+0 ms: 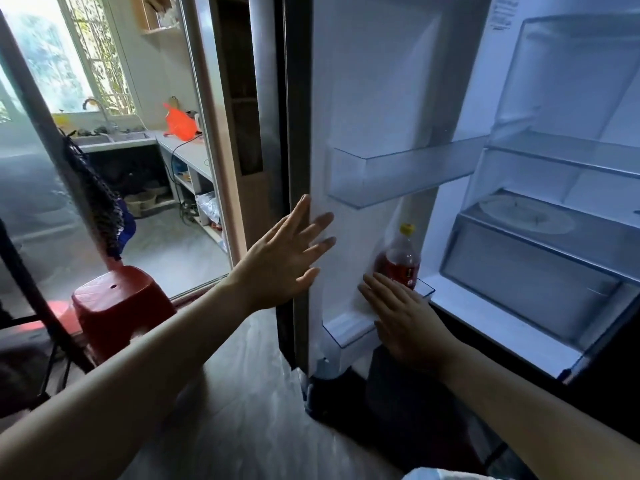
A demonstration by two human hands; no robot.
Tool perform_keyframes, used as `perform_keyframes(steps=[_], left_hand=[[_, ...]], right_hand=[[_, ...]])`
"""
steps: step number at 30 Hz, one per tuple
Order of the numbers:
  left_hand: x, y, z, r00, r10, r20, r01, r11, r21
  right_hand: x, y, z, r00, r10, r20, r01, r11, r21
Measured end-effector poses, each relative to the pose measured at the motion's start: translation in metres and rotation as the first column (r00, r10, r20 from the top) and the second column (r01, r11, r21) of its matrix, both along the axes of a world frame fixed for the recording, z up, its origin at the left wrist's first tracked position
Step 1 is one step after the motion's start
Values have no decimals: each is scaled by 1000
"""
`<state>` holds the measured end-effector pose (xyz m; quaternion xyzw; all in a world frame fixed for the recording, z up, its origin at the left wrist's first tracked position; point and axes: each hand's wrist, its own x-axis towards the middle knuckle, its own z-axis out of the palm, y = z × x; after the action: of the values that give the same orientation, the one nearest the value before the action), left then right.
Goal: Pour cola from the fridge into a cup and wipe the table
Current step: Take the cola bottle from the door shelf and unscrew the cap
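The fridge stands open in front of me. A cola bottle point(400, 261) with a yellow cap and a red label stands upright in the lower bin point(349, 332) of the open fridge door point(374, 98). My left hand point(287, 261) rests flat with spread fingers against the door's edge, holding nothing. My right hand point(405, 317) reaches toward the bottle with fingers extended, just below and in front of its base, not gripping it. No cup or cloth is in view.
An upper door bin point(398, 174) is above the bottle. Fridge shelves and a drawer point(540, 282) lie to the right. A red stool point(121, 306) stands at the left, with a kitchen counter and sink point(114, 138) behind a glass partition.
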<state>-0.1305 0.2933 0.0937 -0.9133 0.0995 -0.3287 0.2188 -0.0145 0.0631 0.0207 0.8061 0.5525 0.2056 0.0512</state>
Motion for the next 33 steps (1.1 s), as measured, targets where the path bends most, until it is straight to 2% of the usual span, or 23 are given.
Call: perform_keyframes(steps=[3, 6, 11, 15, 19, 24, 26, 29, 33], left_hand=[[9, 11, -14, 999, 29, -19, -31, 993, -116], [22, 21, -19, 999, 29, -23, -33, 968, -248], [41, 43, -23, 998, 38, -48, -55, 905, -422], [57, 58, -49, 985, -7, -173, -64, 914, -400], [72, 55, -102, 940, 35, -339, -191, 878, -439], [83, 44, -161, 773, 130, -621, -445, 809, -384], [87, 48, -175, 742, 140, -656, -500, 767, -402], [88, 53, -191, 751, 145, -644, -496, 768, -406], [86, 46, -203, 763, 166, -624, -500, 764, -408]], right_hand=[[11, 14, -30, 988, -77, -131, 68, 995, -71], [24, 28, -59, 936, -177, -305, 122, 974, -192], [31, 53, -83, 903, -241, -355, 120, 936, -330], [43, 74, -88, 922, -203, -331, 102, 950, -296], [55, 99, -86, 871, -185, -455, 86, 969, -229], [63, 119, -90, 847, -203, -491, 102, 969, -225], [67, 121, -91, 835, -189, -516, 100, 976, -195], [72, 118, -88, 809, -166, -564, 104, 984, -142], [68, 115, -88, 824, -183, -537, 85, 976, -202]])
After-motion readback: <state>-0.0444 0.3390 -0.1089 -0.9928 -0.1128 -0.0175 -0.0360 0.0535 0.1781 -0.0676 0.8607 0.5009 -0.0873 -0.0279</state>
